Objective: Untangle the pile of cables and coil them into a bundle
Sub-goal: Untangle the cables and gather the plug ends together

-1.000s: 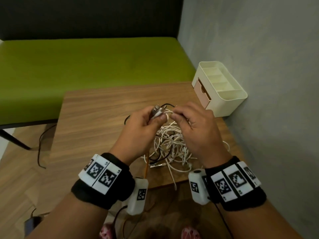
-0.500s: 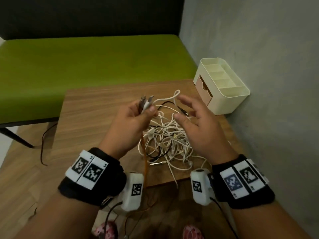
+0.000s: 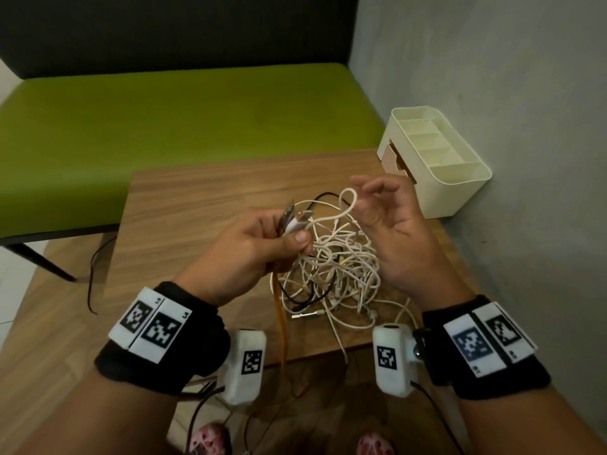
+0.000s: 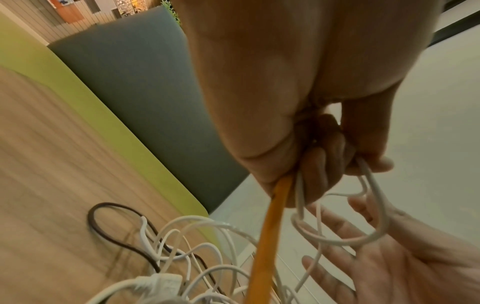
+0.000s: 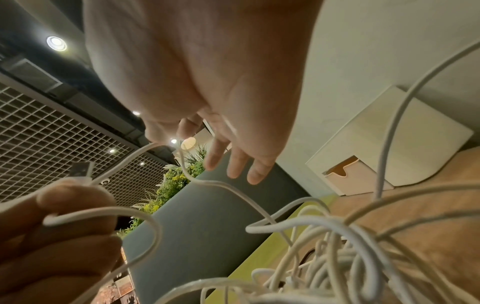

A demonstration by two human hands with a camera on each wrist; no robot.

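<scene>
A tangled pile of mostly white cables [image 3: 331,274] lies on the wooden table [image 3: 197,205], with a black cable [image 3: 323,195] and an orange cable [image 3: 281,323] mixed in. My left hand [image 3: 262,244] grips a bunch of cable ends with their plugs [image 3: 290,218] sticking up, the orange cable [image 4: 270,236] hanging down from its fist. My right hand [image 3: 384,218] hovers just right of the pile, fingers spread and relaxed. A white loop [image 3: 348,200] stands up beside its thumb; in the right wrist view the cable [image 5: 182,160] runs across the palm, not gripped.
A cream desk organizer [image 3: 437,159] with a small drawer stands at the table's back right against the grey wall. A green bench [image 3: 164,126] runs behind the table. A thin black cord [image 3: 95,274] hangs off the table's left side over the floor.
My right hand let go of the cable ends and opened, moving right and away. My left hand kept the plug bunch and lifted it slightly, pulling a white loop up.
</scene>
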